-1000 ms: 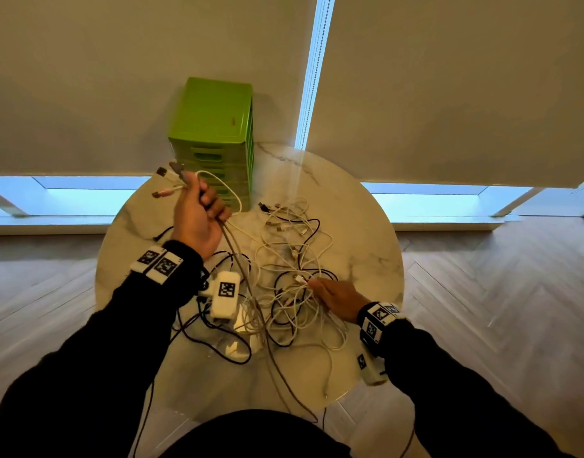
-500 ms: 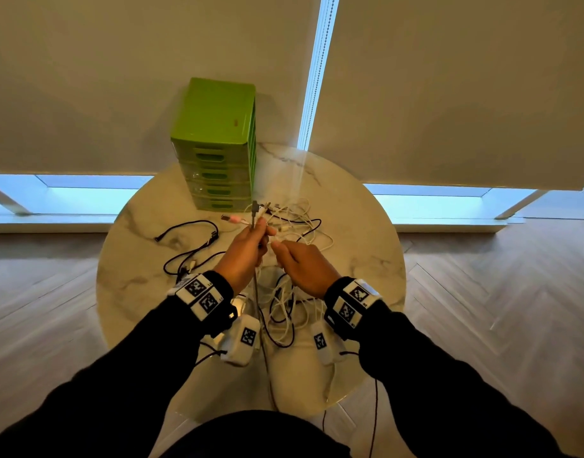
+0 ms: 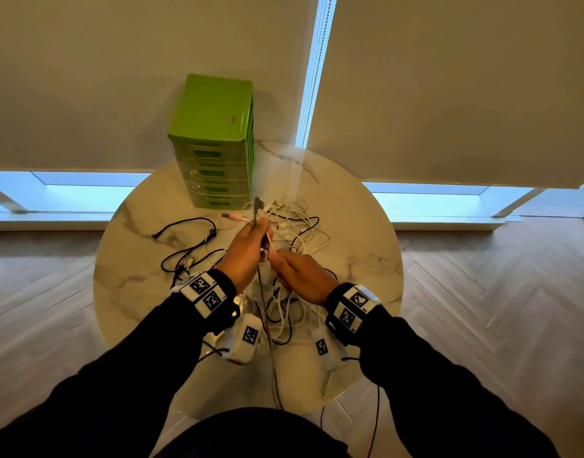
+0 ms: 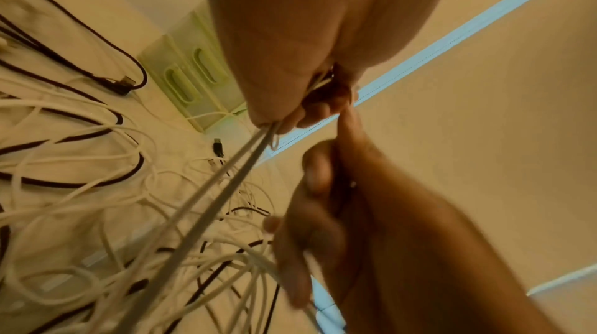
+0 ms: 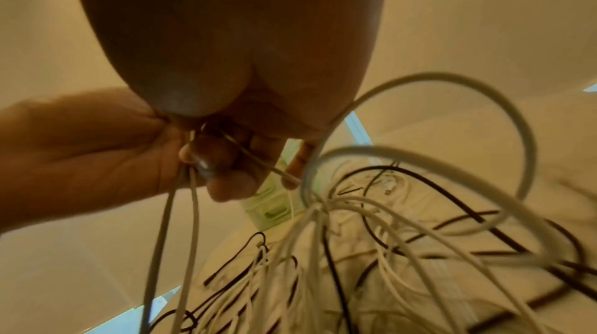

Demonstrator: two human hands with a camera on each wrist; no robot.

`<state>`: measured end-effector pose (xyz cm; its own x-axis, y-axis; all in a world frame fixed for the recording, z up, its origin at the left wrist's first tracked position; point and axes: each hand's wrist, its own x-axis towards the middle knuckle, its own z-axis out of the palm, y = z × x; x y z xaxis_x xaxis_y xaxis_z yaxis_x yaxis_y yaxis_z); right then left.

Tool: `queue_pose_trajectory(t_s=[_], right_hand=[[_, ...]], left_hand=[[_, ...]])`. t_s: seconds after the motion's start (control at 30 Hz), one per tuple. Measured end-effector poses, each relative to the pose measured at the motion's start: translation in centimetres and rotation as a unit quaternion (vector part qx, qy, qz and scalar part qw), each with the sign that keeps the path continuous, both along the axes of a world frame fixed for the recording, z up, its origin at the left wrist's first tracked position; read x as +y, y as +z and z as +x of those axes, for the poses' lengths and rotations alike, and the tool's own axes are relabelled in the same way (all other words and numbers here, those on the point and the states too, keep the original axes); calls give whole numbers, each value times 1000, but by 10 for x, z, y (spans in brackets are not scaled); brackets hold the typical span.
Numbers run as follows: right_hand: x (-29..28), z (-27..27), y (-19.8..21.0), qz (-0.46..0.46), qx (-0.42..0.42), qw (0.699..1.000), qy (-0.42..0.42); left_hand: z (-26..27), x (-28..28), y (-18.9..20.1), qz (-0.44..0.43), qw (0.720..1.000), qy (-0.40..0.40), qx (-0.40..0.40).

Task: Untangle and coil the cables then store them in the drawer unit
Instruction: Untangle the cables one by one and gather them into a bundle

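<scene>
The green drawer unit (image 3: 214, 140) at the table's (image 3: 366, 233) twelve o'clock carries a small red mark, too small to read. The left hand (image 3: 246, 256) grips a gray cable (image 3: 267, 328) among other ends; the right hand (image 3: 300, 272) apparently pinches a white cable (image 3: 271, 243). Mixed black-and-white cables (image 3: 297, 226) sprawl at center.

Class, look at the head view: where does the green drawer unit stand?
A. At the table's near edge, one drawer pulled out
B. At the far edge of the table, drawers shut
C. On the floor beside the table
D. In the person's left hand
B: the drawer unit stands on the table at its far edge, beyond the cables, all drawers shut.
</scene>
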<state>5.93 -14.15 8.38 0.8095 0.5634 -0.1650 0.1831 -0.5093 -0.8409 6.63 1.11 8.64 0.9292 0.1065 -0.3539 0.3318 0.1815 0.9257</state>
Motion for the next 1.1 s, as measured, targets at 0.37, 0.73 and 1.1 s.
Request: queue_pose_trajectory(t_s=[0.37, 0.73, 1.1], right_hand=[[-52, 2, -46, -144, 40, 988, 40], [-16, 21, 4, -12, -37, 999, -31], [-32, 10, 37, 9, 17, 998, -58]], left_hand=[[26, 63, 57, -298, 929, 186, -113], [-11, 33, 30, 81, 993, -30, -81], [-16, 3, 18, 52, 994, -85, -55]])
